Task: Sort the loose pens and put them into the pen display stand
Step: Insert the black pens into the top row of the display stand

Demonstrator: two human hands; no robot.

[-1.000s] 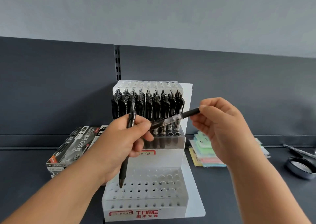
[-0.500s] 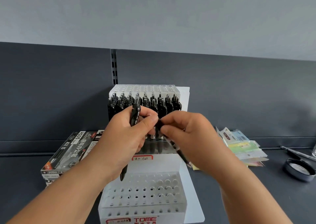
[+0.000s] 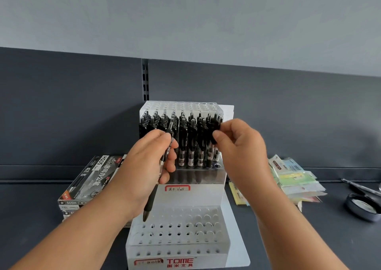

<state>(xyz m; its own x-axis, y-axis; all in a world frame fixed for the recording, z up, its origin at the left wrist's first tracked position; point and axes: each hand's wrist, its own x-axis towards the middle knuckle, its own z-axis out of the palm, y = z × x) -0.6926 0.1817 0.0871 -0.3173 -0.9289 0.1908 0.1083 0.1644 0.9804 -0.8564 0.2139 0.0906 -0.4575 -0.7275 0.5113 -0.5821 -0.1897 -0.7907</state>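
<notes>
A clear tiered pen display stand (image 3: 208, 195) marked TOME stands in the middle of the dark counter. Its middle tier holds several upright black pens (image 3: 190, 139). The front tier (image 3: 179, 231) shows rows of open holes. My left hand (image 3: 148, 166) grips one black pen (image 3: 151, 201), tip down, just above the front tier's left holes. My right hand (image 3: 241, 146) pinches the top of another black pen (image 3: 216, 129), upright at the right end of the middle tier's front row, with its lower part among the standing pens.
Stacked pen boxes (image 3: 90, 181) lie left of the stand. A pile of coloured sticky-note packs (image 3: 292, 181) lies to the right. A round dark lid (image 3: 362, 206) and a loose pen (image 3: 358, 186) sit at the far right. A dark panel wall rises behind.
My right hand has carried its pen from beside my left hand up and right to the right end of the middle tier, now upright. My left hand keeps its pen.
</notes>
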